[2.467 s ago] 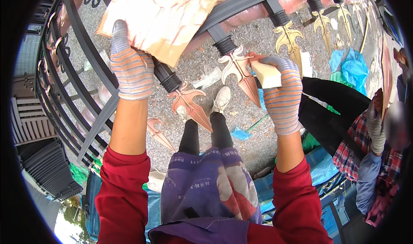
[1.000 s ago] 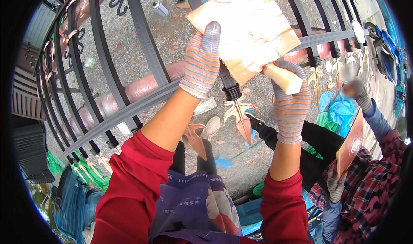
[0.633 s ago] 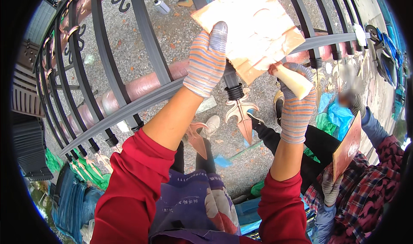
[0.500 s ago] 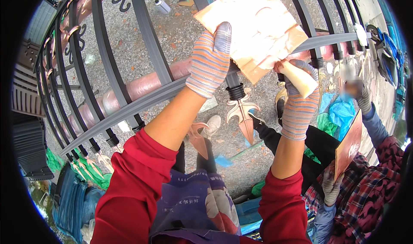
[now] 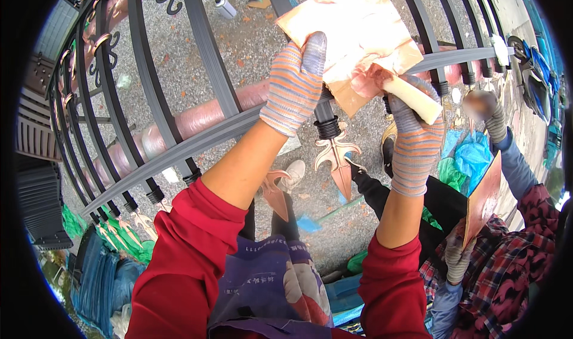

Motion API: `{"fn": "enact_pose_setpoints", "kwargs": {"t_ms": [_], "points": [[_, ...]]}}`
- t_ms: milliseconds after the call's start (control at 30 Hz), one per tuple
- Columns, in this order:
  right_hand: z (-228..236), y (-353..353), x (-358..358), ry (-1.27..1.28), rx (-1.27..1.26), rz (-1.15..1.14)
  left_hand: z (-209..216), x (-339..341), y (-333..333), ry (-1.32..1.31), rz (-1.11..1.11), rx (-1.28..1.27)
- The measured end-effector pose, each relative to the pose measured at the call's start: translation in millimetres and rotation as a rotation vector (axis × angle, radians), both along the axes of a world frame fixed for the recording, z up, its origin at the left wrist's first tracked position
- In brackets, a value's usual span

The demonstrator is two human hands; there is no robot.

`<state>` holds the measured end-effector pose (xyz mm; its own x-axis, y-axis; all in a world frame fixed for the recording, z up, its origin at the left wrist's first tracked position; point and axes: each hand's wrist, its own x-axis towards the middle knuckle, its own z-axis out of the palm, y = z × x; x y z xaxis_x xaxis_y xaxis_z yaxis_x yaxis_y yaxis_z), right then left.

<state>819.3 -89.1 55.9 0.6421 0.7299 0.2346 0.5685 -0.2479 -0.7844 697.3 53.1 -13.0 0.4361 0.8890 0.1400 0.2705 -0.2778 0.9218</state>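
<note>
My left hand (image 5: 293, 85), in a striped knit glove, grips the left edge of a square board (image 5: 346, 25) with its thumb on top. Wet, shiny copper-coloured paint covers part of that board. In my right hand (image 5: 415, 139), gloved alike, is a cream foam sponge (image 5: 413, 100), its paint-stained end against the board's lower right part. Just below hangs a copper-tinted spearhead finial (image 5: 335, 160) on a black fence bar. Another finial (image 5: 274, 195) lies nearer my body, beside my left forearm.
A black metal fence panel (image 5: 206, 46) spans the view, its rail (image 5: 179, 151) crossing beneath my hands. Behind it lies a pink wrapped tube (image 5: 167, 133). A spray can (image 5: 225, 8) stands on the gravel. At right, a co-worker's gloved hand (image 5: 458, 258) holds another painted board (image 5: 483, 198).
The sponge has tilted and shifted slightly up and left over the board, and its painted end shows more. The board has moved a little right. The co-worker's raised hand has shifted left.
</note>
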Motion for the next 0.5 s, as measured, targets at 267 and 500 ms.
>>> {"fn": "enact_pose_setpoints", "kwargs": {"t_ms": [267, 500], "points": [[-3, 27, 4, -0.316, -0.013, 0.0, -2, -5, -1, 0.058, -0.025, 0.242], [1, 38, -5, -0.43, -0.039, 0.096, -16, -7, -1, 0.009, -0.043, 0.156]]}}
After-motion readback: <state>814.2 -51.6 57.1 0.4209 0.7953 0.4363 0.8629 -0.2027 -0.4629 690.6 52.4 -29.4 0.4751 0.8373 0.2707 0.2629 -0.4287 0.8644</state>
